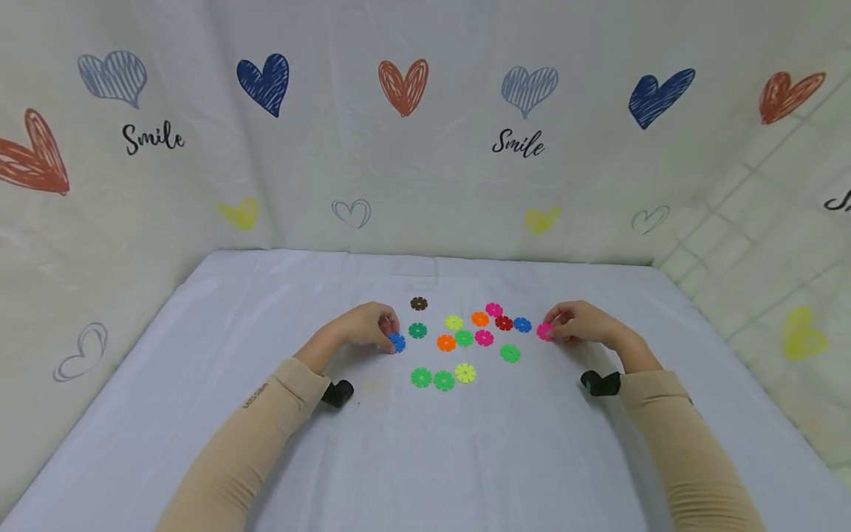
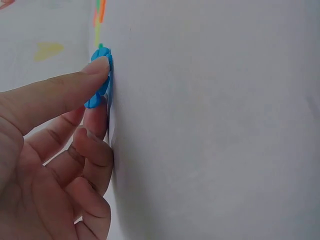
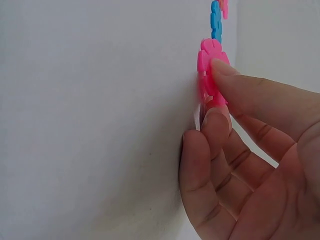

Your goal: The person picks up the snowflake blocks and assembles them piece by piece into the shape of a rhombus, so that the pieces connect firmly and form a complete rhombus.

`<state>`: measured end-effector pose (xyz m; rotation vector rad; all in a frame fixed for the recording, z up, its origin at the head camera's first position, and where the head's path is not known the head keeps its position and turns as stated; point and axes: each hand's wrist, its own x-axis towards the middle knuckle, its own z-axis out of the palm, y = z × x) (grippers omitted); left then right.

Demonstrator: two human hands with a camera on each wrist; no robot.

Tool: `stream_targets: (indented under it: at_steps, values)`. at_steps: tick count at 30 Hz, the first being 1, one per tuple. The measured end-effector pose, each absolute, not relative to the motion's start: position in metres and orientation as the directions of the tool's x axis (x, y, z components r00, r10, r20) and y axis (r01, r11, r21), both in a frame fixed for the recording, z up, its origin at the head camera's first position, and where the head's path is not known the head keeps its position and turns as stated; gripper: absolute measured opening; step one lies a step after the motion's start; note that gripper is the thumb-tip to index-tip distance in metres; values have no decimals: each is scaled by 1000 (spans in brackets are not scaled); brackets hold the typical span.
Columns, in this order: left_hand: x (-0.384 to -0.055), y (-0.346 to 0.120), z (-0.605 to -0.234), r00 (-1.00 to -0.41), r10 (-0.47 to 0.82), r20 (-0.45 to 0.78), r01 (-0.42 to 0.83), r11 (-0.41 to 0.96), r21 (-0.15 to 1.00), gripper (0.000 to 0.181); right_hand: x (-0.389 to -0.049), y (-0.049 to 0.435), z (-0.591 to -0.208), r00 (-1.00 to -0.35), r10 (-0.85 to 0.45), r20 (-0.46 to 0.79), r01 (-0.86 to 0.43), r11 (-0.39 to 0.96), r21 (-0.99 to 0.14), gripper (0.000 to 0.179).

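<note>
In the head view, your left hand (image 1: 366, 325) pinches a blue disc (image 1: 399, 342) and your right hand (image 1: 583, 323) a pink disc (image 1: 544, 332), either side of the scattered discs (image 1: 464, 338). Left wrist view: your thumb (image 2: 60, 95) partly hides the blue disc; right wrist view: a farther pink piece (image 3: 225, 9) is cut off.

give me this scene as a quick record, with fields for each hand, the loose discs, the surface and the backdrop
left hand: pinches a blue notched disc between thumb and fingers
right hand: pinches a pink notched disc between thumb and fingers
loose discs: fourteen, lying between and in front of the hands
farthest loose disc: brown notched disc
rightmost loose disc: second blue notched disc
nearest group: two light green notched discs and a yellow notched disc
surface: white tablecloth
backdrop: heart-printed sheet
</note>
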<state>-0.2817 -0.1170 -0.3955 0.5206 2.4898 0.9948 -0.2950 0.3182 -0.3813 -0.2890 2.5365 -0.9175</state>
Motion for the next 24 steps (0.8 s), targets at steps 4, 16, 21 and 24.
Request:
stream_targets:
  at_steps: [4,16,21,24]
  values:
    - [-281,-121,-398,-849,485,-208,194,653,733,21,-295,319,-383,-892,-315,-324,-36,764,-644,27]
    - [-276,-136,-391,-892,404,-202,105,622,776,19,-292,319,-381,-903,-306,-301,-38,756,-653,26]
    - [-273,-142,-385,-918,355,-174,90,616,782,20,-290,317,-374,-907,-326,-267,-73,745,-663,26]
    - [-270,-144,-382,-924,348,-156,90,598,797,21,-289,315,-371,-910,-331,-251,-86,740,-667,27]
